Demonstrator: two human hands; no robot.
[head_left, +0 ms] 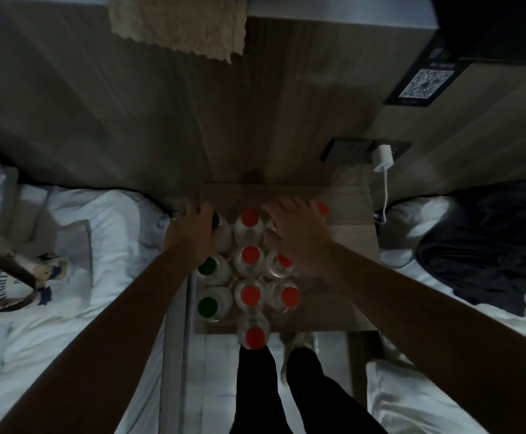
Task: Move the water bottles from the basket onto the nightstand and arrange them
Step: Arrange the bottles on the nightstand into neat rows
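While the left hand (197, 227) curls its fingers over the back-left bottle, a dark-capped one (221, 227) half hidden beneath the palm, the grip looks closed on it, though whether it is truly squeezed or only cupped I cannot tell. Over on the other side the right hand (296, 233) hovers flat, fingers spread wide and holding nothing, its fingertips reaching the far-right red cap (322, 209).

Out from the hands, the bottles stand upright in tight rows on the nightstand (343, 245): green caps (208, 266) down the left column, red caps (251, 255) through the middle and right. One red-capped bottle (254, 335) sits right at the front edge, just ahead of the pack. That one is the worry.

No basket is clearly in view, so this reads as the arranging stage, well along. To do it well: press inward with both palms low on the bottle bodies, not the caps, so nothing tips. Square the back row first, then draw the front straggler back from the edge. Gently does it, since these are packed touching and one nudge carries through the row.
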